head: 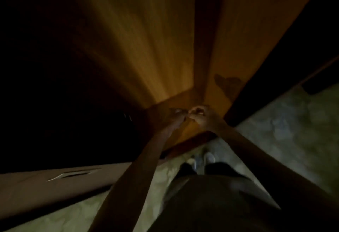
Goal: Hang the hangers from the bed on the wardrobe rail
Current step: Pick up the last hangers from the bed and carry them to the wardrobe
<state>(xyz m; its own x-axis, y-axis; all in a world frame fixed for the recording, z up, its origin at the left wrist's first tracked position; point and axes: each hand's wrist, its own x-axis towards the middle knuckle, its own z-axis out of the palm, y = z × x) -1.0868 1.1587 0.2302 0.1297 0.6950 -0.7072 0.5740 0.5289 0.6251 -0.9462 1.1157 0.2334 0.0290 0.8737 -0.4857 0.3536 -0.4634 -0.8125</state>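
Observation:
The view is dim and blurred. Both my arms stretch forward and my hands meet low in front of the orange wooden wardrobe (146, 39). My left hand (177, 118) and my right hand (200, 116) touch at the fingertips, fingers curled inward. Whether anything sits between the fingers is too dark to tell. No hanger, rail or bed shows in this view.
A dark vertical divider (205, 48) splits the wardrobe panels. A brown door panel with a recessed handle (73, 174) runs along the lower left. My feet in pale shoes (209, 157) stand on a mottled stone floor (284, 121). The left side is black.

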